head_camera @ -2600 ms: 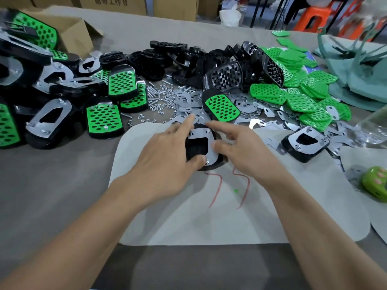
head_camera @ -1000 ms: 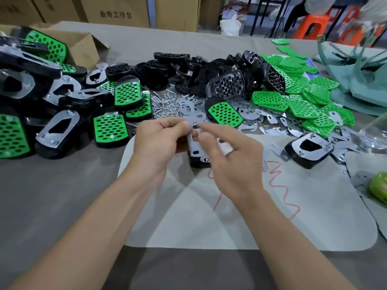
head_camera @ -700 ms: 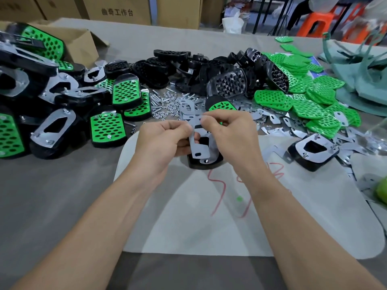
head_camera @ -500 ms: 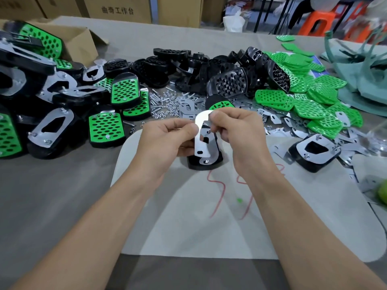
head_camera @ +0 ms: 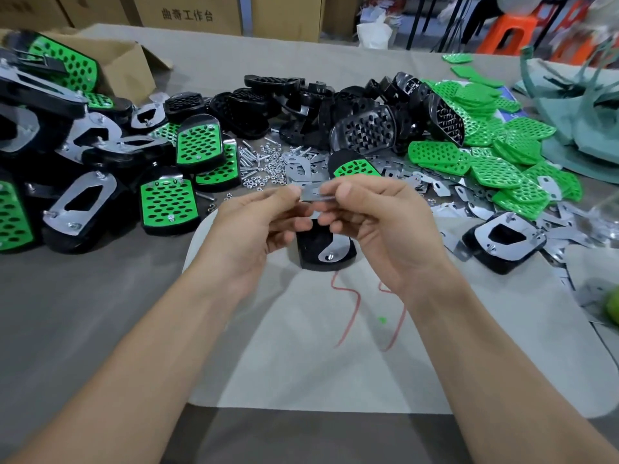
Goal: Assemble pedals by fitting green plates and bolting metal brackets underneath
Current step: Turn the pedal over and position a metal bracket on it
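Head view: cardboard boxes [head_camera: 197, 11] are standing behind a grey table [head_camera: 83, 313] carrying a white mat [head_camera: 301, 363]. The left hand [head_camera: 254, 226] and right hand [head_camera: 378, 222] are pinching a metal bracket [head_camera: 313, 195] above a black pedal [head_camera: 311, 249], half hiding it.

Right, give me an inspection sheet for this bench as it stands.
Surface: grey table, white mat in front.
Job's things: metal bracket held over a black pedal lying underside up on the mat; green plates heaped right; assembled pedals left; bolts and nuts behind.
Clutter: loose brackets scattered right.
Grippers: left hand and right hand both pinch the metal bracket.
Cables: nothing seen.
Surroundings: cardboard boxes, orange stools.
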### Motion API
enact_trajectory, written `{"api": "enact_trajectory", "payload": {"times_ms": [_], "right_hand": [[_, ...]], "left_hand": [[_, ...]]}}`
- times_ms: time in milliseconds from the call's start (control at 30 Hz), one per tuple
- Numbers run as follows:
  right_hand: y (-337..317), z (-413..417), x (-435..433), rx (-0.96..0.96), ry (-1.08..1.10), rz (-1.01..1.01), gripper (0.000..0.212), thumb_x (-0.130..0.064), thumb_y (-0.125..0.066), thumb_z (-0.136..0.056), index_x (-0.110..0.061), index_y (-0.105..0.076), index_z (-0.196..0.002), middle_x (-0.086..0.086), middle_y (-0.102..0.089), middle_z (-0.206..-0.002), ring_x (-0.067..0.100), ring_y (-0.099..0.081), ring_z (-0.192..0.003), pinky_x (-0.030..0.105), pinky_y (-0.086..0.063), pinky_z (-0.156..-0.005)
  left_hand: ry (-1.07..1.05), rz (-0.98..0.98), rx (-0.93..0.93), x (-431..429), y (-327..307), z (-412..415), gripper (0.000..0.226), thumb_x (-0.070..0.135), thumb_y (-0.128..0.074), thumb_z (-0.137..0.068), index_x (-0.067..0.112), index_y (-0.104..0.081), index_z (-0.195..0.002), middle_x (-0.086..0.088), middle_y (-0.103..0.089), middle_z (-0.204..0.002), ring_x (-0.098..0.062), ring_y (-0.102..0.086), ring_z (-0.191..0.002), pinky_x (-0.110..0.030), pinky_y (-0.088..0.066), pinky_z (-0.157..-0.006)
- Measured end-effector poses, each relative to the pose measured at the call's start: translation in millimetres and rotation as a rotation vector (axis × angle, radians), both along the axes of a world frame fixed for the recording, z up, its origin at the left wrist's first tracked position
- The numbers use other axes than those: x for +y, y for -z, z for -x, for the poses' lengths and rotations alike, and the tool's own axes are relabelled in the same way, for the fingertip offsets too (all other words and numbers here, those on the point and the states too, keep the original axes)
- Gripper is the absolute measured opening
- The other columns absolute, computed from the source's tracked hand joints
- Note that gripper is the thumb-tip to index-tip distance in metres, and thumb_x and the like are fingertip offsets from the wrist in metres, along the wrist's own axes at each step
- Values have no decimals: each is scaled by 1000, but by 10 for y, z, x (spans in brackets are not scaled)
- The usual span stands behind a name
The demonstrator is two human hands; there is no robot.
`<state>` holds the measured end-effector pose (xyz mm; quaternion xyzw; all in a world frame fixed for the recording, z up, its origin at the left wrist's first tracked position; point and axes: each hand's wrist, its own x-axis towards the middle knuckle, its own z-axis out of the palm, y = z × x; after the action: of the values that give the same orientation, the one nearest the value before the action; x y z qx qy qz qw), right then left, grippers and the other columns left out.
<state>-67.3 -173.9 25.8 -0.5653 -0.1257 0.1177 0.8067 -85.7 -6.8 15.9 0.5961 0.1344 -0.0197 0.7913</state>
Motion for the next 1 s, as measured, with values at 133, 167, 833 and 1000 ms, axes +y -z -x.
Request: {"api": "enact_trajectory", "payload": {"times_ms": [133, 167, 833, 1000], "right_hand": [[46, 54, -32, 11, -81, 196, 25, 8, -62, -86, -9, -80, -84, 23, -72, -80, 19, -63, -60, 20, -50, -55], [48, 62, -41, 2, -92, 262, 22, 5, -64, -84, -10, -80, -86, 27, -71, -79, 18, -59, -56, 20, -47, -52], [291, -115, 53, -237, 366, 860, 30, -16, -68, -84, -34, -80, -105, -18, -77, -88, 0, -68, -78, 18, -52, -72], [310, -110, 57, -278, 384, 879, 27, -19, -69, -85, -36, -80, -104, -23, -76, -92, -6, -65, -81, 8, -47, -71]], "left_hand": [[-58, 64, -26, 51, 9, -23, 5, 12, -72, -91, 12, -76, -95, 2, -70, -67, -5, -60, -53, -14, -44, -46], [-68, 22, -23, 51, 19, -27, 8, 9, -74, -89, 12, -76, -96, 2, -69, -66, -5, -58, -52, -15, -45, -47], [-145, -583, -75, -45, 153, 8, 32, 32, -69, -60, 42, -78, -89, 4, -74, -64, -17, -72, -57, -43, -63, -69], [-162, -686, -61, -77, 137, 39, 16, 29, -68, -68, 31, -76, -82, 5, -71, -56, -10, -67, -49, -42, -64, -69]]}}
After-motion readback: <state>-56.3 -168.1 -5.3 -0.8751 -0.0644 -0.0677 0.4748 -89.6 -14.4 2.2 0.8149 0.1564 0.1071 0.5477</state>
